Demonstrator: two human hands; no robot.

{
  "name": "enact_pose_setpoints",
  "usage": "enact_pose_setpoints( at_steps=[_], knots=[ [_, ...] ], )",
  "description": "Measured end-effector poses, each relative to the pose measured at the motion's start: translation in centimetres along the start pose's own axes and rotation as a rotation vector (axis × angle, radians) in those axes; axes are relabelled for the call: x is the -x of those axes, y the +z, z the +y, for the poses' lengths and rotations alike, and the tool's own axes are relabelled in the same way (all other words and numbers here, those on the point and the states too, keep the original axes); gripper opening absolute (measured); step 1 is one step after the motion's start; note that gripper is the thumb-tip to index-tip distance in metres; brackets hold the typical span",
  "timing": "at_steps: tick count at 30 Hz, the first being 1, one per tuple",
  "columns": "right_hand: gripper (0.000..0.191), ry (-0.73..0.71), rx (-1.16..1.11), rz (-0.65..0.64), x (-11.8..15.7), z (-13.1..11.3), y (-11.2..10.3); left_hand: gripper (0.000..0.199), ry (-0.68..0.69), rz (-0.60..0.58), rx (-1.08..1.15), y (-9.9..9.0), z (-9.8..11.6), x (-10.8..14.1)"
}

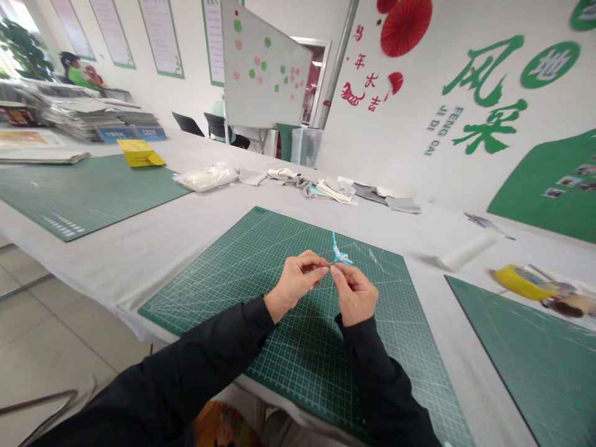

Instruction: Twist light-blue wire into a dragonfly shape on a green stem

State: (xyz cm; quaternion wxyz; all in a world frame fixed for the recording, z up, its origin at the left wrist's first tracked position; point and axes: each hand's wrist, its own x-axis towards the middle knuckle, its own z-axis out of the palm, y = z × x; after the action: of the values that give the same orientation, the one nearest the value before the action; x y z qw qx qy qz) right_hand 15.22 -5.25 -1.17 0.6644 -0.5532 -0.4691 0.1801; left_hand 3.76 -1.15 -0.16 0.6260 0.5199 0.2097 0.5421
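Note:
My left hand (pixel 295 280) and my right hand (pixel 354 294) hang close together above a green cutting mat (pixel 298 335), in black sleeves. Pinched between their fingertips is a small light-blue braided cord piece (pixel 341 251), its thin end sticking upward. Most of its lower end is hidden by my fingers. Neither hand seems to rest on the mat.
Fabric scraps (pixel 321 188) and a white plastic bag (pixel 206 177) lie beyond the mat. To the right are a paper roll (pixel 465 251) and yellow tape (pixel 524 281). A seated person (pixel 79 71) and stacked papers (pixel 79 112) are far left.

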Motion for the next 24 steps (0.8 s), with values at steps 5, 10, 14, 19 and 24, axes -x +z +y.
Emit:
enact_pose_setpoints(
  at_steps=[5,10,14,19,24],
  knots=[
    [0.021,0.054,-0.064,0.022,-0.1,0.0,0.0,0.015,0.012,0.018,-0.058,0.3,0.1,0.2],
    [0.020,0.080,-0.100,0.007,-0.1,-0.2,-0.1,0.017,0.014,0.043,-0.123,0.4,-0.1,0.3],
    [0.020,0.100,-0.112,-0.019,-0.4,-0.1,-0.3,0.020,-0.044,0.027,-0.071,0.4,0.0,0.4],
    [0.020,0.110,-0.180,-0.041,-0.9,0.1,-0.7,0.023,-0.265,-0.108,0.120,-0.2,0.5,0.1],
    [0.018,0.211,-0.390,-0.114,-1.6,0.3,-1.0,0.028,-0.478,-0.228,0.240,-0.9,0.3,-0.2]
  ],
)
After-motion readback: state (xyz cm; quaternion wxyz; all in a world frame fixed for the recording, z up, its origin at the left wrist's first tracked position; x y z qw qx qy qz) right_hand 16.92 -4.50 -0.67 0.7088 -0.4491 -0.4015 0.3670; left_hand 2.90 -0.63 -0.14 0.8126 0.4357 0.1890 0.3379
